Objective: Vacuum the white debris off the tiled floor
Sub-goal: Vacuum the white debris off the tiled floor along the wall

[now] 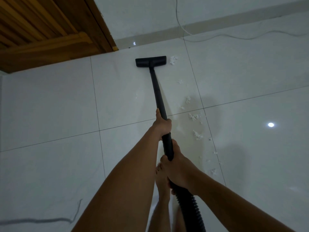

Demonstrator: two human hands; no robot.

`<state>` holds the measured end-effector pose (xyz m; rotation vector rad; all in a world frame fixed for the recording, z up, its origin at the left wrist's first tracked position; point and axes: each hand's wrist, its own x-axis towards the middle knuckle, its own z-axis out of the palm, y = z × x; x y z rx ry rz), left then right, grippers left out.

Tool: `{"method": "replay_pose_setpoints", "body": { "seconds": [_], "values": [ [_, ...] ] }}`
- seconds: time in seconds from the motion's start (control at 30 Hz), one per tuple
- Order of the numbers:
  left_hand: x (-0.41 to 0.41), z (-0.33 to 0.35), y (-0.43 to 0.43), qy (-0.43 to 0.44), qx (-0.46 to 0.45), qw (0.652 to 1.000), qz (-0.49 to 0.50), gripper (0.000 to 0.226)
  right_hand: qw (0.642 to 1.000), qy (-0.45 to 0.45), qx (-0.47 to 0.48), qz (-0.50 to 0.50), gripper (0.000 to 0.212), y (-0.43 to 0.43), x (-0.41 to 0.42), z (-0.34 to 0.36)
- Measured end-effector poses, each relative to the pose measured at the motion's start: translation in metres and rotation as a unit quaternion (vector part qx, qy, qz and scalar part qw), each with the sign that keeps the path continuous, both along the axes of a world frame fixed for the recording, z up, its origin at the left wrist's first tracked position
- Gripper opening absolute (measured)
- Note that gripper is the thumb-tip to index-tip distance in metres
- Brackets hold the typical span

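Observation:
A black vacuum wand [157, 91] runs from my hands out to its flat floor head [151, 61], which rests on the white tiled floor [55, 104] near the far wall. My left hand [163, 124] grips the wand midway. My right hand [178, 169] holds its lower end, where the ribbed black hose [190, 208] begins. White debris [194, 116] lies in scattered clumps to the right of the wand, one clump [173, 60] sitting just beside the head's right end. A tiny fleck [136, 96] lies left of the wand.
A brown wooden door and frame [50, 34] fill the upper left. A thin white cable [234, 36] trails along the far wall's base. My bare foot [161, 178] stands under my hands. A grey cord [41, 221] lies at the lower left.

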<state>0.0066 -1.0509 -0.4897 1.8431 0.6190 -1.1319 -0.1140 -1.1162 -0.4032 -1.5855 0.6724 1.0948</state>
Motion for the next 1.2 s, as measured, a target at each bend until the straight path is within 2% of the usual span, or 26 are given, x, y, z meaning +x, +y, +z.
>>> {"method": "replay_pose_setpoints", "body": {
  "seconds": [0.23, 0.77, 1.0, 1.2],
  "values": [
    [-0.012, -0.004, -0.001, 0.002, -0.002, 1.0, -0.002, 0.074, 1.0, 0.005, 0.004, 0.002, 0.063, -0.002, -0.013, -0.004],
    [0.018, -0.039, 0.005, -0.043, 0.016, 0.999, -0.007, 0.072, 0.999, -0.027, -0.013, 0.011, 0.063, 0.008, 0.016, -0.038],
    [-0.005, -0.036, 0.005, -0.055, 0.026, 0.998, -0.009, 0.07, 0.999, -0.023, -0.004, -0.023, 0.055, 0.009, -0.009, -0.032],
    [-0.05, -0.028, 0.003, -0.059, 0.018, 0.998, 0.006, 0.07, 1.0, -0.017, -0.003, -0.013, 0.056, 0.005, -0.052, -0.025]
  ]
}}
